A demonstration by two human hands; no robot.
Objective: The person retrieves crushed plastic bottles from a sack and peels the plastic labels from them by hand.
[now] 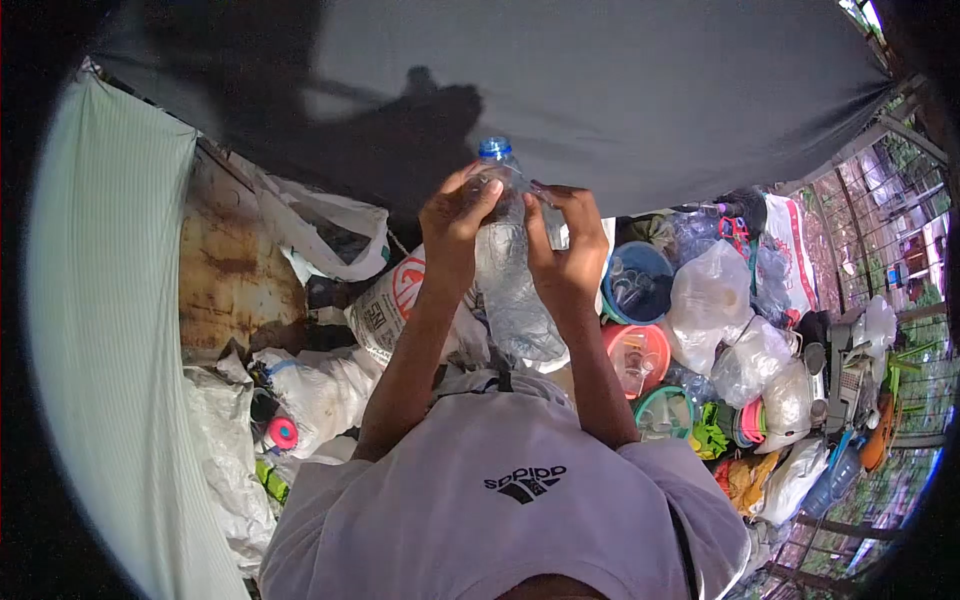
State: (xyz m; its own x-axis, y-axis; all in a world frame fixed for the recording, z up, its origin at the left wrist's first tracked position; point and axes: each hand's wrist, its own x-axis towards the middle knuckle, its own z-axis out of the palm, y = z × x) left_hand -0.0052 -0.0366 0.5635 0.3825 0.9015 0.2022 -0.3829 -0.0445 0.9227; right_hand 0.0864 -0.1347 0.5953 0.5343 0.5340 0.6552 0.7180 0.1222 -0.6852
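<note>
A clear plastic bottle (510,275) with a blue ring round its neck is held up in front of my chest, its neck pointing away from me. My left hand (455,220) is closed round the upper part of it, the thumb lying along the shoulder. On the other side, my right hand (568,240) has its thumb and index finger bent together against the bottle's upper side. Whether a bit of film is pinched between those fingertips is too small to make out. The bottle's lower end reaches down close to my shirt (520,520).
Dark cloth (620,100) hangs ahead, and a pale curtain (120,320) at left. To my right stand a blue tub (640,262), a red tub (655,340) and a green-rimmed tub (690,402), among bagged plastic (710,300). A printed white sack (380,325) lies left.
</note>
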